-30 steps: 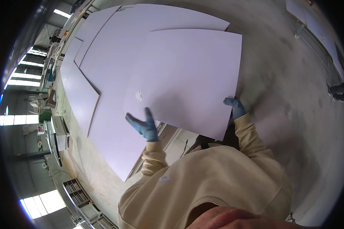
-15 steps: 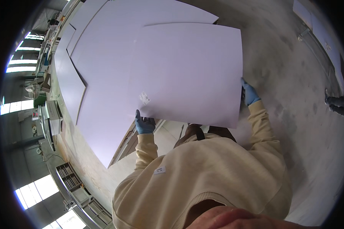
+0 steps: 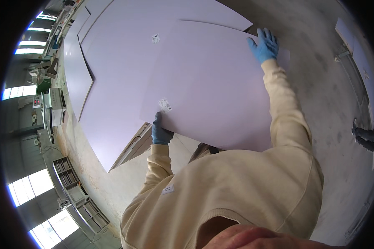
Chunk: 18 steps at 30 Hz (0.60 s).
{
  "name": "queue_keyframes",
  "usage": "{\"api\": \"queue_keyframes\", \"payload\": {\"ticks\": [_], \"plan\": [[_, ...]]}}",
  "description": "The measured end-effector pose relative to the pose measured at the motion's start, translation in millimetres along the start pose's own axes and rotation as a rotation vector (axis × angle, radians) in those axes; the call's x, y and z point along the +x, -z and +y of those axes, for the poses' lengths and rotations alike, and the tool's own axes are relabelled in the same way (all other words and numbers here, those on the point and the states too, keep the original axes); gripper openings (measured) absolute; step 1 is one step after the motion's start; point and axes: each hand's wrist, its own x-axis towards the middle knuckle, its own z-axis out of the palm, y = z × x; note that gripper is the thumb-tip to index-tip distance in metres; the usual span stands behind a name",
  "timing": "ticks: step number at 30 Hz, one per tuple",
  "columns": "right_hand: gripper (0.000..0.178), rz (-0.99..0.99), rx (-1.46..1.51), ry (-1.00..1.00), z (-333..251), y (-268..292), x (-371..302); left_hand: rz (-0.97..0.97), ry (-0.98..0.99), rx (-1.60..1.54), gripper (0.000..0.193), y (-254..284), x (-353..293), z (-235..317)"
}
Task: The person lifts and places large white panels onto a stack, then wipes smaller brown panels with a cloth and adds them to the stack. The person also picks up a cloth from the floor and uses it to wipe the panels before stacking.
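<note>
A large, smooth white panel [image 3: 212, 83] with a lilac tint lies tilted partly over a stack of similar panels [image 3: 116, 79]. Its near and right parts reach past the stack toward my body. My left hand [image 3: 161, 133], in a blue glove, grips its near left edge, thumb on top and the fingers hidden beneath. A small printed label [image 3: 164, 105] sticks to the panel just beyond that thumb. At the far right corner, my gloved right hand [image 3: 264, 45] rests with fingers spread. A second label [image 3: 155, 38] shows on the panel below.
Another light panel [image 3: 355, 62] stands on a metal frame at the far right, near another person's dark shoes and legs [image 3: 365, 135]. Concrete floor [image 3: 311, 95] runs between. Shelving [image 3: 77, 186] and a box-shaped machine [image 3: 57, 101] stand along the left.
My right hand has left the panel's right edge and moved forward to its far right corner, the arm now stretched out. The left hand keeps its grip. The panel sits nearer my body.
</note>
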Motion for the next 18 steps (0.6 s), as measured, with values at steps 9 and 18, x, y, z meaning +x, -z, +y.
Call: {"api": "queue_keyframes", "payload": {"ticks": [9, 18], "plan": [[0.069, -0.731, 0.211, -0.362, 69, -96, 27, -0.033, -0.061, 0.09, 0.041, -46, -4, 27], [0.072, -0.315, 1.145, -0.869, 292, 37, -61, -0.156, 0.18, 0.32, 0.046, -134, 41, -22]]}}
